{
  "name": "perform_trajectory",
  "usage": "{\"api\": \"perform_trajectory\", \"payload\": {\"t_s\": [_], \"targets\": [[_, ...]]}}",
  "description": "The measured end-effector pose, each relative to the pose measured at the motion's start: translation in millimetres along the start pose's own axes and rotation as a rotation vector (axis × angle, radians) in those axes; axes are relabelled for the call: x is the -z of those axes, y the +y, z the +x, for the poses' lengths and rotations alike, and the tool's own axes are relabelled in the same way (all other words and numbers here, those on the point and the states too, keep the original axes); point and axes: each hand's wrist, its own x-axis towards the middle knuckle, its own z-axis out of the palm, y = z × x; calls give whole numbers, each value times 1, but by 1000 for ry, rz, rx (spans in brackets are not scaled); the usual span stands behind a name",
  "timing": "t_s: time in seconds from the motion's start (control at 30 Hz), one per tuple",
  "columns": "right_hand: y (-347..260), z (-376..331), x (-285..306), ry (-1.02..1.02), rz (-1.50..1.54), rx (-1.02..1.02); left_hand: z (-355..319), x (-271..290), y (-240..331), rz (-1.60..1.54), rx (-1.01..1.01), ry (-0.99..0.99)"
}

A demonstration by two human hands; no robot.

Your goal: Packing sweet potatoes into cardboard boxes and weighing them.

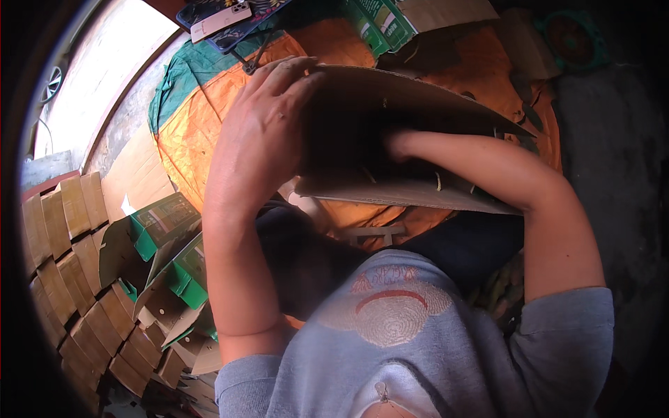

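A brown cardboard box (411, 104), half folded, is held up in front of me over an orange tarp (195, 132). My left hand (268, 118) grips its left edge, fingers curled over the top flap. My right hand (398, 143) reaches inside the open box, and only its knuckles show in the shadow. The lower flap of the box (397, 191) juts toward my lap.
Rows of folded brown boxes (63, 251) are stacked at the left. Green-and-brown boxes (167, 230) lie open beside them. A phone (221, 19) rests on a patterned surface at the top. More green cartons (380, 21) lie at the far top.
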Motion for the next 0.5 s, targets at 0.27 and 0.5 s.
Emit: {"api": "perform_trajectory", "payload": {"t_s": [0.27,0.5], "targets": [[53,-236,44,939,554,238,2,-5,11,-43,22,-5],[224,-361,-189,1638,924,-592,13,-15,24,21,23,-38]]}}
